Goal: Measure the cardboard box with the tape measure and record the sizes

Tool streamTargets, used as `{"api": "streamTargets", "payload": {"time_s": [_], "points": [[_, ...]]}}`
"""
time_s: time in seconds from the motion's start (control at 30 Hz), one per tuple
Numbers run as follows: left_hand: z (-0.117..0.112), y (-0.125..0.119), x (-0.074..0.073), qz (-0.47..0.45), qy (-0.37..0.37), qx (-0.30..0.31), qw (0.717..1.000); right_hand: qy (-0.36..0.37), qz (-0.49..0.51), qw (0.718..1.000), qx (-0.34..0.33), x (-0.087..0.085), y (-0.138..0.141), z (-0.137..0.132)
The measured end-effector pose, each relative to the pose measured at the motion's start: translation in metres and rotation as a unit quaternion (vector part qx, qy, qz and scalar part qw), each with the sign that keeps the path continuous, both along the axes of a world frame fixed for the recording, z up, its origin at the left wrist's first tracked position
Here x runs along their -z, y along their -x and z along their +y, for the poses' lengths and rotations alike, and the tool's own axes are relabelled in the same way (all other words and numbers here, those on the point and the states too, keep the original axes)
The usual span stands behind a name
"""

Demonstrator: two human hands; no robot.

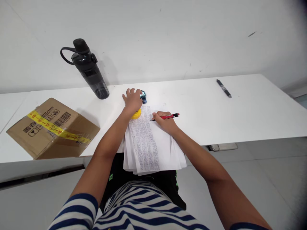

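Note:
A stack of white paper sheets (153,147) lies on the white table (240,108) and hangs over its near edge; the top sheet carries a column of handwriting. My right hand (165,123) is closed on a red pen (169,116), whose tip touches the top of the sheet. My left hand (131,100) rests flat, fingers spread, on the upper left corner of the papers, covering a yellow object (136,114). A small blue object (143,95) sits by its fingertips.
A black water bottle (90,68) stands against the wall at the back left. A taped cardboard box (51,129) lies on the table's left part. A dark pen (224,88) lies far right.

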State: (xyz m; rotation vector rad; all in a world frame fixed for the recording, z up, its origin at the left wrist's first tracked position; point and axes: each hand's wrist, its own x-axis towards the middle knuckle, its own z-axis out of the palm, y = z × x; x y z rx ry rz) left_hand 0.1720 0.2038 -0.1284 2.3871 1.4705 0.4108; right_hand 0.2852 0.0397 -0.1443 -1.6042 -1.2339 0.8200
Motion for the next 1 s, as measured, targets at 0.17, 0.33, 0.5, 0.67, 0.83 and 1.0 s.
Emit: {"api": "streamTargets", "payload": {"time_s": [0.17,0.33,0.5,0.67,0.83,1.0], "points": [[0.002,-0.001,-0.002,0.0,0.034,-0.032,0.999,0.001,-0.013,1.0,0.005,0.001,-0.001,0.0],[-0.006,0.001,-0.005,-0.007,-0.004,-0.018,1.0,-0.001,-0.021,1.0,-0.001,0.004,-0.002,0.0],[-0.007,0.001,-0.004,-0.014,-0.022,0.003,1.0,0.0,-0.023,1.0,0.0,0.003,-0.002,0.0],[-0.02,0.007,-0.018,-0.093,-0.071,-0.005,0.993,-0.013,-0.006,1.0,-0.004,0.002,0.0,0.0],[-0.054,0.048,-0.033,-0.128,-0.096,0.032,0.987,-0.024,0.011,1.0,0.006,0.001,0.001,0.0],[-0.063,0.09,-0.009,-0.087,-0.049,0.086,0.991,-0.031,-0.008,0.999,0.003,0.004,0.0,-0.001]]}}
